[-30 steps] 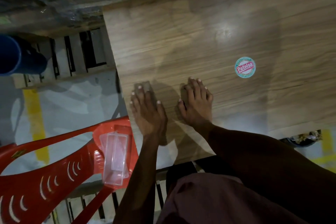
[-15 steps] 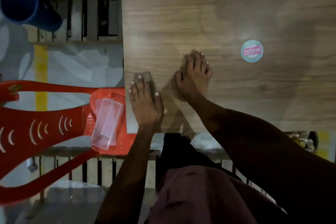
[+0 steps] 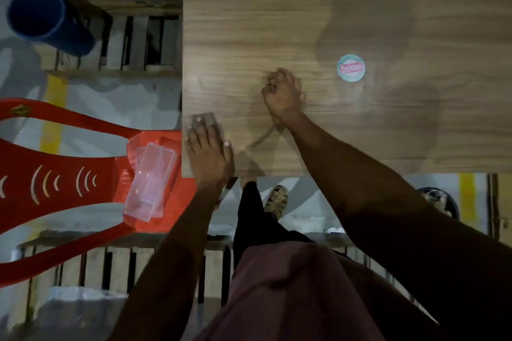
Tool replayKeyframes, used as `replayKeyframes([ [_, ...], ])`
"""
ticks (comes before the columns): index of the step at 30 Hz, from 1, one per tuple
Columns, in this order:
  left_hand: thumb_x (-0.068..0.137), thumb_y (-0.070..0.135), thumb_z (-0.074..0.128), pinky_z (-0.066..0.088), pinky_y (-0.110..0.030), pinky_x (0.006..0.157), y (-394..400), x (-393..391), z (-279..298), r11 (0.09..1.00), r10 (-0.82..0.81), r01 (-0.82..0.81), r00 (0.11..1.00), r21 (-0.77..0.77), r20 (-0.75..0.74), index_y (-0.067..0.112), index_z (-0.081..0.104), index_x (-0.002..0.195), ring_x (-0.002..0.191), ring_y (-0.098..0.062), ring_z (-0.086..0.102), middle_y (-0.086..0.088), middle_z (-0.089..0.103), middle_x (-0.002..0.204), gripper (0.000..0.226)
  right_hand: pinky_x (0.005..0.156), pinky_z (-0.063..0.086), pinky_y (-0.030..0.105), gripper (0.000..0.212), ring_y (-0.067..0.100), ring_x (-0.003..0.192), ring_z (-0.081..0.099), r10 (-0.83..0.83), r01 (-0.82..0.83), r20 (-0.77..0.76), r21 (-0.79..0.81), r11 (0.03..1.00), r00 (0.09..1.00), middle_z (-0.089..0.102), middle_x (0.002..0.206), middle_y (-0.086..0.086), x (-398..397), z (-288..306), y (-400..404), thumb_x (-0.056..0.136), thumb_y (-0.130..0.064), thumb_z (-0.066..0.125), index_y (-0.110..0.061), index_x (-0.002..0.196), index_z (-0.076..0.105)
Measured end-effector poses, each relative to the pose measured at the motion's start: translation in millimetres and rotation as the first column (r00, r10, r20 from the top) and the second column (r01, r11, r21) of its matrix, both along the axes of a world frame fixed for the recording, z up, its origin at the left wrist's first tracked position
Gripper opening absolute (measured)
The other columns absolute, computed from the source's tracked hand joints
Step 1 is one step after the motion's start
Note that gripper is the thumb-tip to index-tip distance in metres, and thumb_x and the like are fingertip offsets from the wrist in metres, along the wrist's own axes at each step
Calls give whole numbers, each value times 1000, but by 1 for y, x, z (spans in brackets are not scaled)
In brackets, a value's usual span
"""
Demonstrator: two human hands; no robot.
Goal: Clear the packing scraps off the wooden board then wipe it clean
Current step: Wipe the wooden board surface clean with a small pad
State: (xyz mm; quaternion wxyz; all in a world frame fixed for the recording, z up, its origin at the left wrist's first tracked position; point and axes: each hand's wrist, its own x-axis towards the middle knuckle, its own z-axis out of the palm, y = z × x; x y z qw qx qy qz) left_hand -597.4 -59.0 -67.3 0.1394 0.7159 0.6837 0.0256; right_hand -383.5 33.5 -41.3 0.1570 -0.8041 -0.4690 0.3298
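Looking down on brown wood-grain laminate board (image 3: 277,22), round teal sticker with red label (image 3: 350,67) stuck right of centre. Left hand (image 3: 209,155) flat at near-left corner, straight fingers pressing small grey rectangular scrap (image 3: 204,119) just inside left edge. Right hand (image 3: 282,91) blurred mid-board, fingers curled as if pinching something; held item too blurred to tell. Rest of board surface bare, wide run toward far and right edges. Left of board: red plastic chair (image 3: 63,158) touching the corner, clear plastic box (image 3: 151,180) on its seat. Blue plastic cylinder (image 3: 47,19) far left over slatted wooden pallet (image 3: 133,44). Grey floor with yellow stripe (image 3: 54,113) below.
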Motion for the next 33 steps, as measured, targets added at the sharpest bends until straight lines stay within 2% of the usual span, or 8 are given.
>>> replayKeyframes([
  [3, 101, 38, 39, 21, -56, 122, -7, -8, -6, 880, -475, 475, 879, 3, -40, 10, 24, 157, 152, -40, 15, -18, 16, 166, 64, 120, 18, 47, 48, 23, 155, 11, 93, -93, 11, 1, 996, 996, 17, 168, -4, -15, -5, -33, 92, -36, 50, -27, 139, 53],
  [8, 103, 40, 37, 13, -56, 124, -15, -21, -1, 999, 43, -44, 999, -9, -13, 7, 27, 154, 152, -42, 14, -20, 15, 166, 62, 117, 21, 54, 54, 21, 158, 2, 214, -220, 91, 68, 973, 973, 11, 170, -6, -20, -21, -96, 93, -30, 55, -31, 146, 44],
  [13, 102, 42, 32, 17, -57, 123, -26, -39, -10, 805, -593, 594, 802, -13, -72, 8, 19, 158, 154, -41, 9, -21, 8, 166, 67, 110, 30, 50, 48, 18, 157, 7, 273, -288, 125, 125, 949, 954, 18, 169, -7, -3, -28, -128, 98, -38, 54, -33, 145, 46],
  [17, 103, 46, 30, 6, -52, 126, -27, -41, -6, 978, -208, 207, 976, -32, -64, 10, 13, 159, 155, -39, 2, -19, 1, 168, 68, 110, 30, 51, 49, 18, 157, 9, 242, -255, 119, 101, 962, 963, 21, 168, -6, -9, -27, -124, 94, -34, 58, -32, 142, 48],
  [21, 100, 43, 44, 14, -55, 124, -33, -42, -7, 852, -524, 522, 847, -44, -85, 7, 13, 159, 153, -43, 7, -24, 7, 166, 75, 116, 24, 52, 52, 19, 157, 6, 196, -205, 109, 73, 976, 974, 19, 168, -5, -15, -23, -125, 92, -30, 58, -30, 142, 47],
  [26, 102, 50, 25, 1, -52, 126, -44, -49, 5, 887, -442, 436, 897, -153, -7, 4, -3, 159, 153, -42, -8, -26, -9, 165, 79, 118, 21, 51, 55, 22, 157, 4, 176, -174, 107, -25, 984, 979, 15, 169, -4, -29, -14, -132, 92, -29, 57, -28, 145, 43],
  [30, 103, 50, 17, -4, -47, 127, -46, -50, 13, 925, -186, 304, 886, -230, 424, 13, -14, 158, 154, -22, -19, -7, -21, 165, 73, 107, 38, 49, 53, 27, 143, 36, 174, -178, 63, 76, 981, 983, 45, 149, 7, -58, 2, -142, 85, -37, 50, -19, 135, 54],
  [33, 104, 46, 22, 6, -43, 128, -44, -59, 18, 975, 37, 117, 757, -191, 652, 18, -12, 158, 154, -10, -6, 8, -14, 164, 70, 110, 37, 49, 55, 23, 147, 31, 432, -442, 150, 42, 896, 889, 39, 156, 4, -83, 6, -155, 90, -35, 50, -22, 144, 48],
])
